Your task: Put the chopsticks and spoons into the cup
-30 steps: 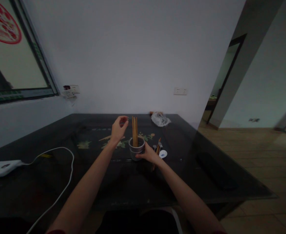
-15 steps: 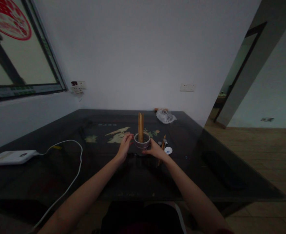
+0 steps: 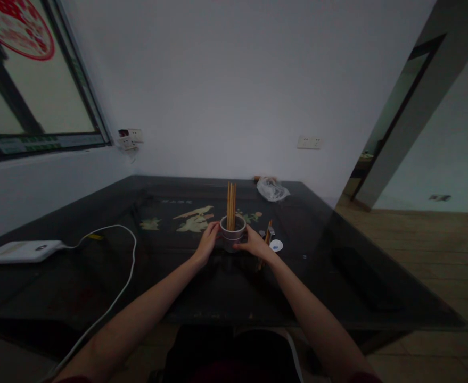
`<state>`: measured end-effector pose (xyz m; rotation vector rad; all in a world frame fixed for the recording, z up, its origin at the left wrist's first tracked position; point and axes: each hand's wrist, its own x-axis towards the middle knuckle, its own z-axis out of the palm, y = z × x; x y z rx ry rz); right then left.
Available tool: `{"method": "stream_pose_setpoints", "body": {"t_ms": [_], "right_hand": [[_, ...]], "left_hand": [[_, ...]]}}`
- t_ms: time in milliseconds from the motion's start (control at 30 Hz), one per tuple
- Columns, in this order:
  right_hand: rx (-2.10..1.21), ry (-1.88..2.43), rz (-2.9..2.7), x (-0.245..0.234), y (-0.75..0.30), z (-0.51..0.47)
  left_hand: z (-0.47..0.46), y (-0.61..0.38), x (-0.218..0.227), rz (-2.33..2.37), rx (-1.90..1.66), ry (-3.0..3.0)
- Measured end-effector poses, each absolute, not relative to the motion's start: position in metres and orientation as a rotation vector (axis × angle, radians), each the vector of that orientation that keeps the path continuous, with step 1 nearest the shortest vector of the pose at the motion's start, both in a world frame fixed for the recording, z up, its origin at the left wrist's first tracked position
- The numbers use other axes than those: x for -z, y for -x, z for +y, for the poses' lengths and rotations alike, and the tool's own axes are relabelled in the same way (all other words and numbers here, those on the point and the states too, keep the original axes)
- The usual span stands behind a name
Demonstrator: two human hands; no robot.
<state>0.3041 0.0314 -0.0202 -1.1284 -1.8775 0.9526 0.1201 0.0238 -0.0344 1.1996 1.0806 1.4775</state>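
Note:
A round grey cup (image 3: pixel 232 235) with a pale rim stands on the dark table, with several wooden chopsticks (image 3: pixel 231 206) upright in it. My left hand (image 3: pixel 208 239) is closed against the cup's left side. From the right, my right hand (image 3: pixel 254 243) grips the same cup, its thumb across the front. Beside my right hand lie more chopsticks (image 3: pixel 268 239) together with what look like metal spoons (image 3: pixel 272 231), partly hidden by the hand. Just right of these is a small white disc (image 3: pixel 276 245) with a blue mark.
On the black table (image 3: pixel 234 298) a white power bank (image 3: pixel 22 251) lies at left, its white cable (image 3: pixel 132 260) trailing over the front edge. A crumpled clear plastic bag (image 3: pixel 271 189) sits near the back wall. At right lies a dark, flat, oblong object (image 3: pixel 365 276).
My left hand has closed in on the cup's left side; its fingers were more spread before. My right hand keeps its hold. The camera view has shifted slightly.

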Motion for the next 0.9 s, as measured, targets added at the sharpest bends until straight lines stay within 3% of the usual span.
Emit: {"method": "stream_pose_setpoints", "body": {"t_ms": [367, 500, 633, 767, 833, 900], "right_hand": [[-0.985, 1.105, -1.911, 0.015, -0.307, 0.028], [-0.995, 1.143, -1.854, 0.009, -0.322, 0.031], [-0.900, 1.246, -1.804, -0.002, -0.353, 0.037], [-0.650, 1.389, -1.863, -0.007, -0.386, 0.038], [-0.510, 1.539, -1.866, -0.006, -0.398, 0.035], [-0.381, 1.724, -1.858, -0.004, -0.405, 0.031]], "left_hand": [[0.024, -0.120, 0.031, 1.133, -1.449, -1.252], [0.014, -0.111, 0.011, 1.229, -1.707, -1.349], [-0.018, -0.110, -0.020, 1.192, -1.937, -1.865], [-0.050, -0.146, -0.038, 0.959, -1.201, -2.529], [-0.055, -0.171, -0.039, 1.033, -0.868, -2.574], [-0.054, -0.191, -0.033, 1.162, -0.752, -2.538]]}}
